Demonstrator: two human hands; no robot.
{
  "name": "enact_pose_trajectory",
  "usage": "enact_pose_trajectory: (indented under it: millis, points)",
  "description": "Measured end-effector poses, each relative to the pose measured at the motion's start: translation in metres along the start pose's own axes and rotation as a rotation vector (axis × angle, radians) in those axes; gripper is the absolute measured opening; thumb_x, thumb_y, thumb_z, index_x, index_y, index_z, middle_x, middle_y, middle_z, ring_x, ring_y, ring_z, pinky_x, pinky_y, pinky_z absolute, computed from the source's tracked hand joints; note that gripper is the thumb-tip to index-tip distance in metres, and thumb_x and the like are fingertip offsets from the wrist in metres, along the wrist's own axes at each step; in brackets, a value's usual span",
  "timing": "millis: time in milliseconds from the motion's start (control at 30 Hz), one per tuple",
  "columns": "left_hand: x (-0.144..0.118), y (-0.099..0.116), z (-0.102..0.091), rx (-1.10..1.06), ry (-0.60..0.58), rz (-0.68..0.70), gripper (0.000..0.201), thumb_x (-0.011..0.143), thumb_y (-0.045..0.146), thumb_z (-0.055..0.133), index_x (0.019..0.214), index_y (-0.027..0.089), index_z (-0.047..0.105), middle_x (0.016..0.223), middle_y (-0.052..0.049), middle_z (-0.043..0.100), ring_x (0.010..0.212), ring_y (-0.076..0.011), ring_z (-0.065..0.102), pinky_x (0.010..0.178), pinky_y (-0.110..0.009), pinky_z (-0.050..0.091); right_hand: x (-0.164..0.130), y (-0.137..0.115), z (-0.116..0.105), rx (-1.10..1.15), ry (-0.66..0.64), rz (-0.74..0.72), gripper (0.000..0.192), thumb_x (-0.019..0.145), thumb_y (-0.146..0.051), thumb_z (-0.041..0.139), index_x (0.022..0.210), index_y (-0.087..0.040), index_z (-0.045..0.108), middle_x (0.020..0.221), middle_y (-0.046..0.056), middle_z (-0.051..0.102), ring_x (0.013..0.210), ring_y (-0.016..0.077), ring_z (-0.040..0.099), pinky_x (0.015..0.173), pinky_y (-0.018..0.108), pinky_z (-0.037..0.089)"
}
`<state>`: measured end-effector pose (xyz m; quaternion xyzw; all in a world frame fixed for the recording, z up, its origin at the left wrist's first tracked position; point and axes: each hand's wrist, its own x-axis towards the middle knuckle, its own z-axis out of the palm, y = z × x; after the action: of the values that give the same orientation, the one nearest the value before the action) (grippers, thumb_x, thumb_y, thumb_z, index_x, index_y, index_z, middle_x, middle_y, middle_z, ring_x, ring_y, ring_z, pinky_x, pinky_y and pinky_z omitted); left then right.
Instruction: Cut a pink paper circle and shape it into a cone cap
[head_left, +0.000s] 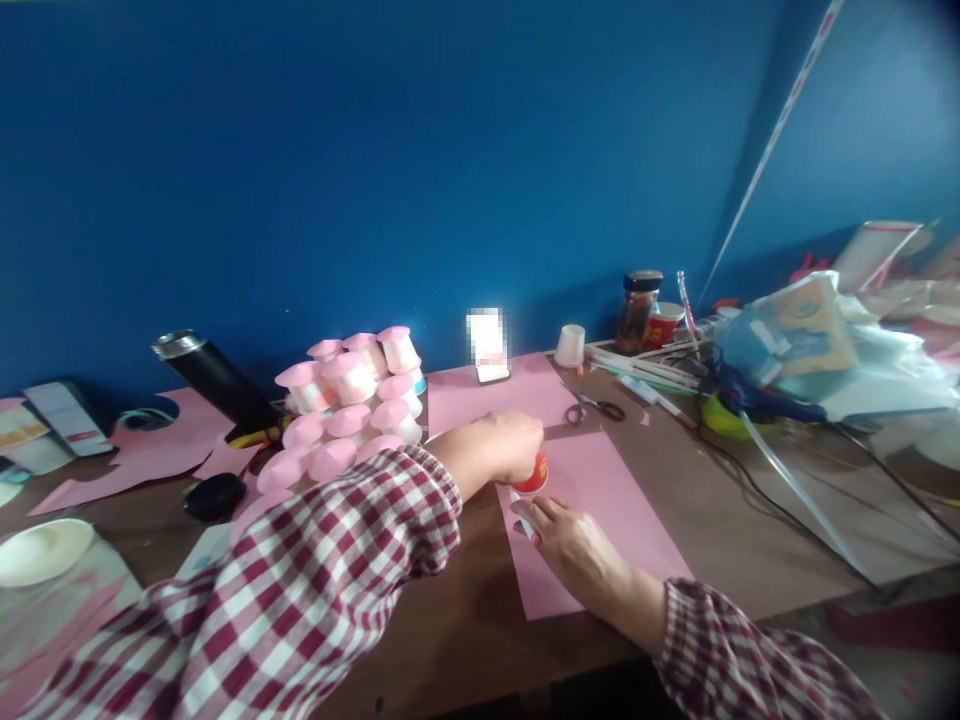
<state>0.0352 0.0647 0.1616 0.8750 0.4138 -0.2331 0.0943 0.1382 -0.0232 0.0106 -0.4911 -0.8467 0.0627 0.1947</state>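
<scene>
My left hand [504,447] is closed over a small red-and-white paper cup [533,476] that stands upside down on a pink paper sheet [600,520]. My right hand [561,538] lies on the same sheet just below the cup, fingers curled near its rim; whether it holds a pen or other small tool is hidden. Both sleeves are red-and-white checked.
A stack of pink-topped white cups [352,400] stands to the left, next to a dark flask [214,380]. Scissors [596,408], a white cup [570,346], a jar [637,310] and pens lie behind. Cables and a heap of bags [810,350] fill the right.
</scene>
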Motion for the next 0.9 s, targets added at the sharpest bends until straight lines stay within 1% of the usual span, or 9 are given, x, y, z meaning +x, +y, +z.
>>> enact_pose_trajectory:
  millis: [100,233,400,533,633,767,900]
  points:
    - [-0.001,0.0,-0.001,-0.006,0.0,0.0,0.038,0.072,0.011,0.044,0.106,0.014,0.06,0.093,-0.015,0.067,0.074,-0.0287,0.064,0.054,-0.033,0.048,-0.004,0.004,-0.005,0.05,0.008,0.014,0.027,0.086,-0.008,0.044,0.109,-0.019,0.054,0.089,0.005,0.062,0.076,0.017,0.059,0.062,0.027,0.048]
    - [0.0,0.001,0.0,-0.012,-0.012,-0.007,0.037,0.073,0.011,0.043,0.105,0.014,0.06,0.089,-0.014,0.067,0.071,-0.0281,0.064,0.052,-0.032,0.046,-0.009,0.01,-0.008,0.162,0.05,0.047,0.026,0.089,-0.013,0.043,0.111,-0.02,0.055,0.091,0.006,0.063,0.076,0.0164,0.061,0.065,0.027,0.049]
    - [0.001,0.001,0.001,0.035,0.004,0.015,0.036,0.072,0.009,0.043,0.103,0.013,0.061,0.09,-0.014,0.067,0.073,-0.0288,0.064,0.054,-0.033,0.046,-0.011,0.015,-0.015,0.338,0.1,0.126,0.027,0.089,-0.017,0.047,0.113,-0.022,0.058,0.101,0.007,0.065,0.084,0.0176,0.064,0.071,0.026,0.05]
    - [0.002,0.001,0.0,0.04,-0.008,0.008,0.035,0.073,0.009,0.043,0.102,0.014,0.061,0.091,-0.014,0.067,0.074,-0.028,0.064,0.056,-0.033,0.046,-0.01,0.016,-0.023,0.459,0.137,0.161,0.025,0.089,-0.021,0.047,0.11,-0.022,0.06,0.101,0.007,0.067,0.088,0.0188,0.064,0.073,0.026,0.05]
    - [0.004,0.0,0.002,0.038,-0.005,0.013,0.033,0.073,0.01,0.042,0.1,0.014,0.061,0.089,-0.013,0.067,0.073,-0.0268,0.064,0.056,-0.032,0.046,-0.01,0.018,-0.026,0.535,0.163,0.182,0.025,0.091,-0.023,0.045,0.109,-0.022,0.061,0.098,0.007,0.067,0.088,0.0187,0.064,0.075,0.026,0.049]
    - [0.008,-0.001,0.006,0.053,0.012,0.038,0.032,0.074,0.011,0.043,0.101,0.014,0.06,0.089,-0.013,0.067,0.074,-0.0268,0.064,0.058,-0.033,0.046,-0.012,0.023,-0.025,0.609,0.192,0.212,0.022,0.091,-0.027,0.045,0.101,-0.018,0.062,0.087,0.007,0.067,0.082,0.0185,0.063,0.074,0.027,0.047]
    - [0.009,-0.001,0.007,0.08,0.017,0.048,0.031,0.075,0.01,0.042,0.1,0.013,0.06,0.087,-0.013,0.067,0.075,-0.0274,0.064,0.058,-0.034,0.046,-0.012,0.024,-0.026,0.652,0.2,0.214,0.022,0.091,-0.028,0.045,0.1,-0.017,0.062,0.088,0.007,0.067,0.079,0.0172,0.062,0.071,0.025,0.046]
